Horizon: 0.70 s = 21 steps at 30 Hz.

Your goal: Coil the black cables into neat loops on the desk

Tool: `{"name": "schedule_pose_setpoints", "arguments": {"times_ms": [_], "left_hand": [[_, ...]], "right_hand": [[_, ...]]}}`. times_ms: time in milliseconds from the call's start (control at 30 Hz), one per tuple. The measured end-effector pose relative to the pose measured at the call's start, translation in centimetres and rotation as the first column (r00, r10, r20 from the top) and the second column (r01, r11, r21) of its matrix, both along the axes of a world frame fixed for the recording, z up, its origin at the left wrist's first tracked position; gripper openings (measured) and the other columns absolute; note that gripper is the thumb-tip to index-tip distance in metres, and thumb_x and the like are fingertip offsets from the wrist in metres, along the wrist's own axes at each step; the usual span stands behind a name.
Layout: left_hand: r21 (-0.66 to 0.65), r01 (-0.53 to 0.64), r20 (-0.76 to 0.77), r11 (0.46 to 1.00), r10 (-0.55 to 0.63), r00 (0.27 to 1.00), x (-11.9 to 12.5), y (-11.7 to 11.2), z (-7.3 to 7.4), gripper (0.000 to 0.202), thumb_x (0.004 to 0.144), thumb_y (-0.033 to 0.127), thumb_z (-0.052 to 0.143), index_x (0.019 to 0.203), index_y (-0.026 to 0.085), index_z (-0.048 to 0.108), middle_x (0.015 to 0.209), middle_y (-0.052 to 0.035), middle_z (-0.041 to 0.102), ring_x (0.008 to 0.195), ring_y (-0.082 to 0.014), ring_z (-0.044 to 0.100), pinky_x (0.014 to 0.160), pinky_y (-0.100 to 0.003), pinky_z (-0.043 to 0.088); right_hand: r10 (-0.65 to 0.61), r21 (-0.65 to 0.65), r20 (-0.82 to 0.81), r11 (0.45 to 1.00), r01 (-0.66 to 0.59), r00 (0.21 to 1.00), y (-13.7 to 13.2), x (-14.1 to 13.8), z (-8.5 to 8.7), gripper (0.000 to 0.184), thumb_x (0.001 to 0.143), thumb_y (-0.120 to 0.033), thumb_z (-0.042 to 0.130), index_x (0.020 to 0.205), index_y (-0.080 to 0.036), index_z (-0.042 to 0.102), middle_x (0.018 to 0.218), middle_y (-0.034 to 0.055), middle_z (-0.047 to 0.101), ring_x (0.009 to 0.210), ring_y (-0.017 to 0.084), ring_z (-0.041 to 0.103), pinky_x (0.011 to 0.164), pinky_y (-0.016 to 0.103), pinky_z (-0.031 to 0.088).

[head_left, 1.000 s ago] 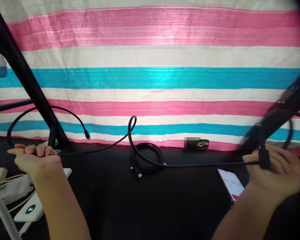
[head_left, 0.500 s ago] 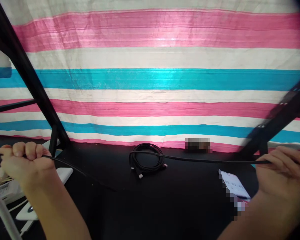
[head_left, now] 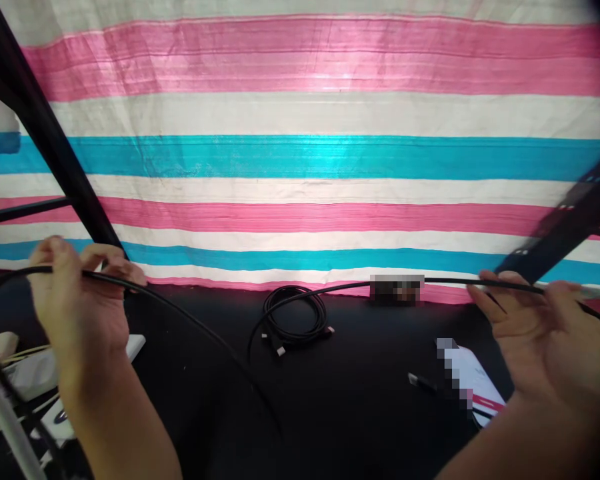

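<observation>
Both grips have loosened: left hand (head_left: pixel 87 293) and right hand (head_left: pixel 535 327), now half open, pinch the long, thin black rubbery-looking cable (head_left: pixel 205 327). It droops between them, black metal-tipped plug (head_left: pixel 423 382) newly visible inboard of the right hand; likely a re-grip.

no legible text or numbers, phone screen (head_left: pixel 475 375) marks faint, unreadable

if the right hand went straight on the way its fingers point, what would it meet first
The right hand would likely meet the striped sheet first, though depth is unclear and the black post close by might be nearer.
</observation>
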<state>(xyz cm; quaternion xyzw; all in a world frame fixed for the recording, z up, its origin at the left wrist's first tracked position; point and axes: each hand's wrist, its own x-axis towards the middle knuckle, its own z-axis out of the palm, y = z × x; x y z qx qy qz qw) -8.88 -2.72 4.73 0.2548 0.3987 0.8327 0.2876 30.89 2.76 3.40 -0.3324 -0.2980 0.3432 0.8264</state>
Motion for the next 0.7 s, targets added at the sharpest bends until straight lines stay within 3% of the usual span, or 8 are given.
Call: {"name": "schedule_pose_setpoints", "arguments": {"times_ms": [33,100,167,267,400,567,700], "left_hand": [[0.078,-0.014,-0.102,0.997,0.022,0.995,0.3,0.2,0.1,0.052,0.1,0.035,0.005,0.093,0.023,0.056,0.055,0.0084,0.052,0.044,-0.0042,0.054,0.045,-0.024,0.026],[0.142,0.036,-0.292,0.989,0.007,0.956,0.8,0.8,0.2,0.038,0.099,0.036,0.022,0.096,0.022,0.057,0.057,0.0054,0.058,0.043,-0.0073,0.055,0.041,-0.022,0.031],[0.044,0.129,-0.404,0.991,-0.101,0.909,1.3,1.6,0.0,0.045,0.093,0.052,0.027,0.094,0.019,0.058,0.052,0.002,0.057,0.038,-0.012,0.054,0.035,-0.022,0.035],[-0.081,0.151,-0.456,0.985,-0.171,0.873,2.3,3.0,-0.7,0.058,0.084,0.066,0.032,0.092,0.015,0.058,0.05,-0.0012,0.058,0.037,-0.0146,0.053,0.033,-0.023,0.039],[-0.03,0.139,-0.299,0.99,-0.142,0.943,2.8,5.3,-1.8,0.046,0.088,0.057,0.035,0.096,0.016,0.055,0.05,-0.0004,0.056,0.049,-0.015,0.059,0.041,-0.019,0.043],[0.048,0.225,0.103,0.973,-0.229,0.968,1.7,7.2,-2.5,0.039,0.096,0.044,0.024,0.093,0.015,0.05,0.048,0.0024,0.05,0.037,-0.0087,0.047,0.028,-0.015,0.021],[0.03,0.094,0.283,0.995,-0.099,0.954,0.8,7.5,-2.6,0.035,0.095,0.044,0.03,0.089,0.016,0.05,0.06,-0.0005,0.059,0.039,-0.0059,0.05,0.035,-0.013,0.036]], "right_hand": [[0.009,0.001,-0.016,1.0,-0.009,1.0,0.0,-0.6,0.3,0.02,0.085,-0.024,0.053,0.066,-0.022,0.058,0.066,-0.0019,0.069,0.077,0.017,0.07,0.059,0.028,0.06],[0.069,-0.003,0.005,0.998,-0.069,0.998,0.1,-1.6,0.7,0.016,0.086,-0.025,0.053,0.072,-0.02,0.059,0.07,0.0015,0.069,0.078,0.019,0.07,0.057,0.026,0.059],[0.156,-0.012,0.043,0.988,-0.156,0.987,0.1,-2.7,0.8,0.012,0.086,-0.026,0.053,0.077,-0.02,0.06,0.078,0.0039,0.07,0.084,0.02,0.069,0.059,0.027,0.058],[0.297,-0.017,0.09,0.955,-0.296,0.951,0.5,-4.4,0.6,0.008,0.083,-0.029,0.056,0.082,-0.022,0.061,0.089,0.0059,0.071,0.092,0.022,0.068,0.065,0.031,0.058],[0.462,-0.041,0.198,0.885,-0.463,0.865,1.8,-6.7,-0.4,0.017,0.08,-0.038,0.059,0.092,-0.026,0.063,0.102,0.0049,0.069,0.106,0.024,0.062,0.083,0.04,0.054],[0.584,-0.114,0.17,0.812,-0.573,0.794,3.1,-8.7,-1.4,0.031,0.082,-0.051,0.054,0.101,-0.028,0.061,0.109,0.0036,0.066,0.111,0.026,0.059,0.088,0.044,0.051],[0.606,-0.111,0.154,0.795,-0.596,0.78,3.3,-9.3,-1.5,0.032,0.081,-0.052,0.056,0.102,-0.029,0.061,0.111,0.0037,0.066,0.111,0.027,0.059,0.089,0.044,0.051]]}}
